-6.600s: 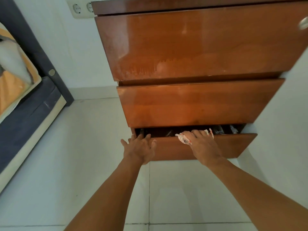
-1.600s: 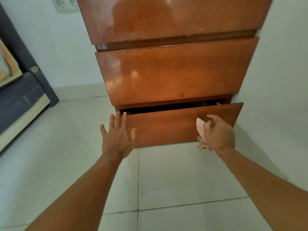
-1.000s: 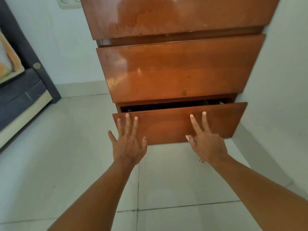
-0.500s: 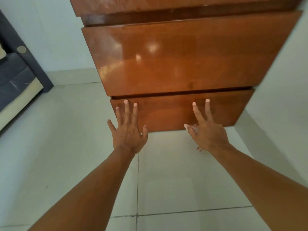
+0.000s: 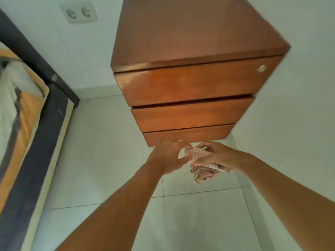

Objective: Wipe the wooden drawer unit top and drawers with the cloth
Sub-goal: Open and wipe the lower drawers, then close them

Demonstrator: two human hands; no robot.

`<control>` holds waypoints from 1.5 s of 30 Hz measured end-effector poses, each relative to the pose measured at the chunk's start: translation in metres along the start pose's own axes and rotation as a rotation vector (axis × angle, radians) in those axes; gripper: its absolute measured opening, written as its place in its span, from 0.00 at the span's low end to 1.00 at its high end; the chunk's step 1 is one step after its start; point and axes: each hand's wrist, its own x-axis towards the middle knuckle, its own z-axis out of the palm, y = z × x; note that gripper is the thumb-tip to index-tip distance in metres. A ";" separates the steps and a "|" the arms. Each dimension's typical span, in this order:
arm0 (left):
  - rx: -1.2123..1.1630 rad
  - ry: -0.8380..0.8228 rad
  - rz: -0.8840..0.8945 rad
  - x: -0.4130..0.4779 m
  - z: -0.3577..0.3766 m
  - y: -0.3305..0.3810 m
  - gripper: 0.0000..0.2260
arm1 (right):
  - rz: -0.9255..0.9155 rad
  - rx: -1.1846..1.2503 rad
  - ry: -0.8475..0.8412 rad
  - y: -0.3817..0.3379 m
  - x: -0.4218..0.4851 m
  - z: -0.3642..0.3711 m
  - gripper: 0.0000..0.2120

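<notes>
Two hands hold the cloth (image 5: 198, 154) in the air, just in front of the lower front edge of the wooden drawer unit (image 5: 190, 29) and clear of the floor (image 5: 108, 160).

Right hand (image 5: 220, 156): fingers curled round the bunched bulk of the cloth, thumb on top. Loose folds hang below the palm.

Left hand (image 5: 167, 155): fingers bent inward at the cloth's free left corner. It appears to pinch that corner, though motion blur hides the fingertips.

The step in hand is judged to be regathering the cloth between wipes. Procedure:
1. Draw the corner taut and fold it over so a fresh, flat face lies outward.
2. Tuck the hanging folds into the palm so nothing trails across the wood.
3. Apply the pad flat, working along the grain from one edge of a surface to the other.

The cloth is pale with thin red stripes, soft, crumpled and limp. The unit is glossy reddish-brown. Top drawer (image 5: 190, 84), middle drawer (image 5: 188, 116) and bottom drawer (image 5: 186, 135) all sit closed. A round metal lock (image 5: 262, 68) is set at the top drawer's right corner.
</notes>
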 end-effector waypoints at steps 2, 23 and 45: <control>-0.067 -0.041 -0.015 -0.012 -0.069 0.035 0.11 | 0.038 -0.029 -0.022 -0.052 -0.057 -0.010 0.24; -0.092 -0.220 -0.035 0.081 -0.461 0.185 0.07 | -0.088 -0.648 0.293 -0.344 -0.273 -0.179 0.19; -0.371 -0.195 -0.174 0.205 -0.436 0.171 0.20 | -0.170 0.145 0.230 -0.384 -0.182 -0.301 0.16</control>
